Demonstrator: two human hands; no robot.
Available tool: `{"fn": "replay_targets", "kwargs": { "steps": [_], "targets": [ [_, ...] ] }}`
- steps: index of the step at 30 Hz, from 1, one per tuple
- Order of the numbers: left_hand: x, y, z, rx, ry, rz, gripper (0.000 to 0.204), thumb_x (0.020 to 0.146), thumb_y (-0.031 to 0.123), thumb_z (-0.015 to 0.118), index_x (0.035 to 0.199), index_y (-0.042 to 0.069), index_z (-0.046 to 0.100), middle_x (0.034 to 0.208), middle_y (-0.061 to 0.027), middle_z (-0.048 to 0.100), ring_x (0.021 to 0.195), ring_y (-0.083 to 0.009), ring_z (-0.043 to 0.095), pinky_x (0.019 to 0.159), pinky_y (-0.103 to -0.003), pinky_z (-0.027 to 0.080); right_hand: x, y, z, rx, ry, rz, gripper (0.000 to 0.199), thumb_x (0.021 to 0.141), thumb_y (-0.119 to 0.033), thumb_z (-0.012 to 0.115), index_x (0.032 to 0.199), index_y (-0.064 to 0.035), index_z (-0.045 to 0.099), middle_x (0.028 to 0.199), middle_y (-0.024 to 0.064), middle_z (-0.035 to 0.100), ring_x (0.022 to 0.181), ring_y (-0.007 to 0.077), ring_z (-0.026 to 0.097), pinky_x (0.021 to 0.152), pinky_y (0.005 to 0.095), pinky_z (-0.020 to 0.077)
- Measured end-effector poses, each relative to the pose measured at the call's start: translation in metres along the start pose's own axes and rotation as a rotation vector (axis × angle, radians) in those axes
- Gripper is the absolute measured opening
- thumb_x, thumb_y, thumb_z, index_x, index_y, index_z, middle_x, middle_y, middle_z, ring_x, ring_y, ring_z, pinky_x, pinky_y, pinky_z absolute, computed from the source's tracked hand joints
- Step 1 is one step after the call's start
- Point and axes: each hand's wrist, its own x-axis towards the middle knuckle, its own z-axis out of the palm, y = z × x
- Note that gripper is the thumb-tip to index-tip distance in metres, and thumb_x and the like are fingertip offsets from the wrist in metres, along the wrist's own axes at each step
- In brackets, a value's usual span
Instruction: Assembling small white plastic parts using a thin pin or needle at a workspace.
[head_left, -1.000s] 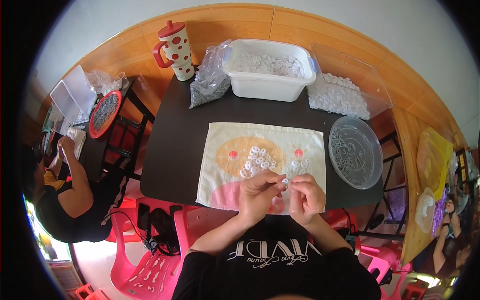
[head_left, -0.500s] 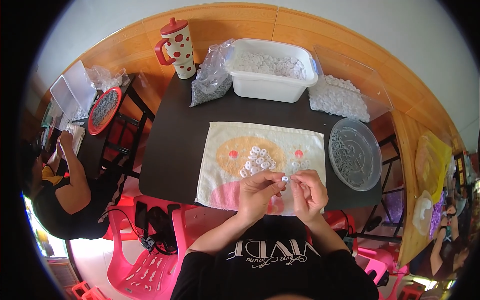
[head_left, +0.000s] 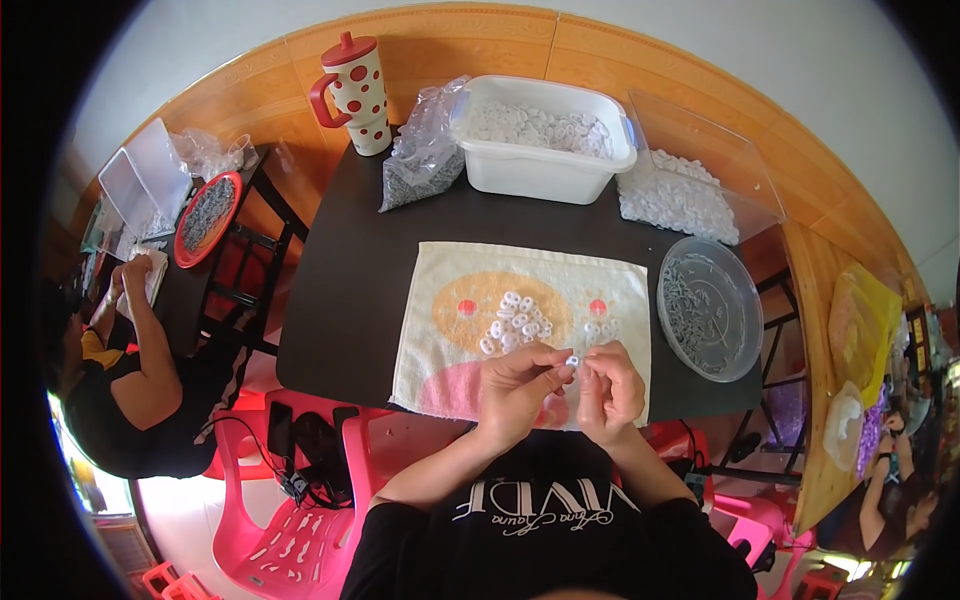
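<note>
a: position of the hands?

b: left hand [head_left: 520,385] and right hand [head_left: 610,388] are brought close together over the near edge of the cream towel [head_left: 440,330], fingertips meeting on one small white ring [head_left: 572,360]. both pinch it; which hand bears the grip, i cannot tell.

a: the remaining parts?

b: a loose pile of white rings [head_left: 515,322] lies on the towel's orange patch, just beyond the hands. the towel sits on the black table [head_left: 340,300].

a: surroundings?

b: white tub [head_left: 545,170] of rings at the far edge, clear bag [head_left: 420,150] to its left, spotted red-and-white jug [head_left: 355,95] beyond. round clear tray [head_left: 710,305] to the right. another person [head_left: 130,370] sits at far left.
</note>
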Motion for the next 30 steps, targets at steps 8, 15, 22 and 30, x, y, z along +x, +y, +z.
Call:
{"fn": "replay_targets", "kwargs": {
  "steps": [8, 15, 22, 30],
  "targets": [
    [-0.001, -0.001, 0.000, 0.095, 0.020, 0.033, 0.024, 0.082, -0.014, 0.063, 0.101, -0.001, 0.070, 0.089, -0.0080, 0.065, 0.075, -0.0126, 0.064, 0.060, -0.022, 0.052, 0.000, 0.001, 0.003, -0.048, 0.017, -0.070, 0.021, 0.078, 0.014, 0.059, 0.095, 0.0016, 0.056, 0.076, 0.0147, 0.059, 0.057, 0.0242, 0.053, 0.049, 0.0316, 0.0397],
    [-0.003, -0.001, 0.001, 0.096, 0.027, 0.009, 0.024, 0.083, -0.013, 0.063, 0.102, -0.001, 0.070, 0.090, -0.0069, 0.065, 0.077, -0.0113, 0.064, 0.062, -0.022, 0.052, 0.002, 0.001, 0.004, -0.057, 0.033, -0.122, 0.021, 0.080, 0.013, 0.059, 0.097, 0.0014, 0.057, 0.075, 0.0134, 0.059, 0.056, 0.0237, 0.054, 0.048, 0.0309, 0.0395],
    [0.003, 0.002, -0.004, 0.039, 0.088, -0.010, 0.025, 0.084, -0.010, 0.063, 0.106, 0.000, 0.068, 0.092, -0.0047, 0.067, 0.079, -0.0104, 0.063, 0.068, -0.021, 0.051, 0.012, 0.008, -0.034, 0.043, -0.012, 0.420, 0.012, 0.087, 0.009, 0.055, 0.096, 0.0041, 0.059, 0.083, 0.0076, 0.058, 0.067, 0.0123, 0.054, 0.060, 0.0224, 0.0412],
    [0.009, 0.010, -0.022, -0.070, 0.091, -0.010, 0.026, 0.084, -0.011, 0.061, 0.108, -0.004, 0.064, 0.093, -0.0067, 0.066, 0.079, -0.0112, 0.062, 0.071, -0.023, 0.050, 0.014, 0.028, -0.058, -0.256, -0.460, 0.236, 0.018, 0.075, 0.009, 0.062, 0.091, 0.0021, 0.063, 0.089, 0.0138, 0.059, 0.075, 0.0289, 0.059, 0.067, 0.0332, 0.0474]
  ]
}}
